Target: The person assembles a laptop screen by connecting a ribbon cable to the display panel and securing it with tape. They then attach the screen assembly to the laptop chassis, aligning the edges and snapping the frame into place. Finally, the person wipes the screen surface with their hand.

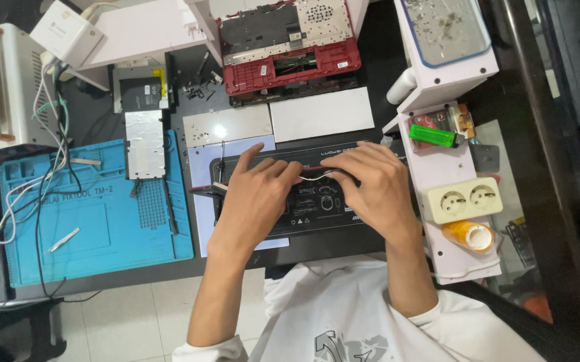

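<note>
Okay, laptop (290,50) already stripped; I see left hand (256,194) and right hand (370,191) both pinching a thin wire (320,175) over the black unit (313,208).

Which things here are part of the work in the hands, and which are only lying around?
In use:
left hand
right hand
thin white strip between both hands
black panel under them

Lying about:
blue mat
tweezers
red laptop shell
green lighter
socket strip

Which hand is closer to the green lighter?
The right hand. It rests on the black pad, just left of and below the green lighter on the white shelf. The left hand lies further left on the same pad.
</note>
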